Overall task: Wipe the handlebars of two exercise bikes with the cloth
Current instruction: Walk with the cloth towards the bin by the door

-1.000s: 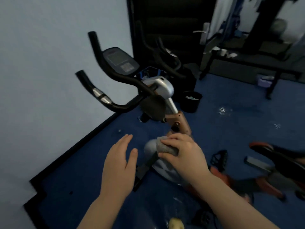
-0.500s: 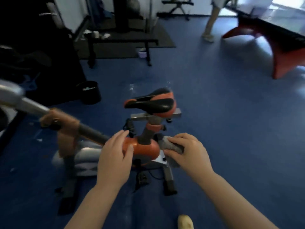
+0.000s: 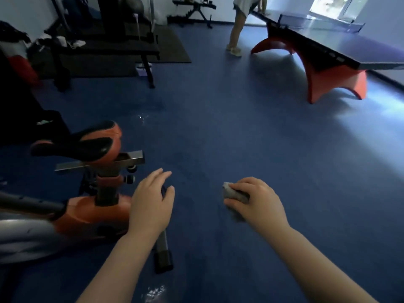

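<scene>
Over the blue floor, two bare hands reach out in front. The right hand has its fingers curled tight around a small grey cloth. The cloth is bunched up, and one end sticks out past the fingers. The left hand is open and flat with its fingers spread a little. It holds nothing. It hangs in the air just in front of the back end of an orange bike. The bike stands on the left. Its black and orange seat sits up on a post, with a grey bar under it. The bike's handlebars are out of view. Far off on the right stands a ping-pong table with orange legs. A person stands by its far end. A black bench stands at the back left.
</scene>
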### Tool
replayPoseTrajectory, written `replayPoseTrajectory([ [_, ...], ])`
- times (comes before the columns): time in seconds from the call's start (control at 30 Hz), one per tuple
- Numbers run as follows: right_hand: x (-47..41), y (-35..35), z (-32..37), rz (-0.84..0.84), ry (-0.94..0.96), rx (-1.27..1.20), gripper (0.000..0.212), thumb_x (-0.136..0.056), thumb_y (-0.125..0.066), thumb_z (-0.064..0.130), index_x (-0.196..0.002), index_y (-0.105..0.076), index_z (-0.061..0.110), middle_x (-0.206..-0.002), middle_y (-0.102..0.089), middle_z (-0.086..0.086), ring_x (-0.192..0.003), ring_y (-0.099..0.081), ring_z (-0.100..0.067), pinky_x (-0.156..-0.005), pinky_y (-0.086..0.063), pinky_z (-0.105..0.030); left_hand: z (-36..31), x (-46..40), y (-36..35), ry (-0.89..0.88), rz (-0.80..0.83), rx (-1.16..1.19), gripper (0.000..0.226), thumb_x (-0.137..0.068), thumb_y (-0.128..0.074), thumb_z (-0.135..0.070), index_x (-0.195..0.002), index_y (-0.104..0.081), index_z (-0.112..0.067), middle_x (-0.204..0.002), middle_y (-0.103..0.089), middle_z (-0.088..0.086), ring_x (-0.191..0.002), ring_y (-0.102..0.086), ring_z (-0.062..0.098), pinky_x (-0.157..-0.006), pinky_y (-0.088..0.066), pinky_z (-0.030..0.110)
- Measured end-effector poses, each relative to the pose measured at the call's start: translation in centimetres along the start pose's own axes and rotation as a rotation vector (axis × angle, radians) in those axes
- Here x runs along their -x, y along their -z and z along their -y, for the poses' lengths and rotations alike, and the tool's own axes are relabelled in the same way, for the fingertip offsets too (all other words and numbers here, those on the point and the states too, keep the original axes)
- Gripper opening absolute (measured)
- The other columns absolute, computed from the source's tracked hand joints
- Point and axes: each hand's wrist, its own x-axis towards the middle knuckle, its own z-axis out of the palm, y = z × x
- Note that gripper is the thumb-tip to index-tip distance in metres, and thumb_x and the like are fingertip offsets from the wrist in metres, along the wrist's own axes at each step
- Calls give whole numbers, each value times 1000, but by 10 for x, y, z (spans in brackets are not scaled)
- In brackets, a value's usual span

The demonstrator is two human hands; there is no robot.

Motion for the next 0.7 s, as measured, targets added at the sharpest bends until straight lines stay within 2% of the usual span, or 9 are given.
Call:
replayPoseTrajectory([
  [0.13, -44, 12, -26, 0, 41, -41, 26, -79, -70, 42, -103, -69, 33, -97, -52, 23, -99, -48, -2, -72, -38, -21, -24, -25, -18, 2, -10, -59, 40, -94, -48, -28, -134, -49, -25, -147, -40, -7, -136, -32, 13, -112, -26, 33],
  [0.3, -123, 5, -30, 19, 142, -76, 29, -79, -70, 43, -105, -69, 31, -100, -54, 21, -97, -45, 0, -74, -39, -21, -30, -87, -27, 48, -82, -129, 38, -93, -48, -28, -130, -53, -24, -144, -44, -6, -134, -35, 15, -112, -28, 35],
  [0.43, -194, -6, -27, 84, 234, -56, 31, -79, -68, 44, -108, -68, 32, -106, -56, 20, -98, -42, 3, -74, -36, -19, -29, -149, -45, 76, -144, -115, 37, -93, -49, -28, -129, -55, -23, -143, -45, -5, -133, -36, 14, -110, -28, 33],
  [0.6, -296, -14, -20, 165, 285, -17, 32, -80, -67, 45, -109, -67, 34, -105, -53, 23, -106, -47, 0, -73, -36, -17, -29, -238, -53, 167, -168, -82, 38, -94, -46, -30, -132, -51, -25, -146, -41, -9, -134, -33, 12, -110, -26, 30],
  [0.7, -357, -18, -7, 131, 339, -35, 32, -79, -69, 45, -108, -68, 32, -103, -53, 23, -106, -49, -3, -73, -37, -18, -26, -289, -46, 179, -188, -99, 38, -94, -46, -32, -131, -52, -26, -147, -40, -9, -134, -33, 11, -111, -25, 29],
])
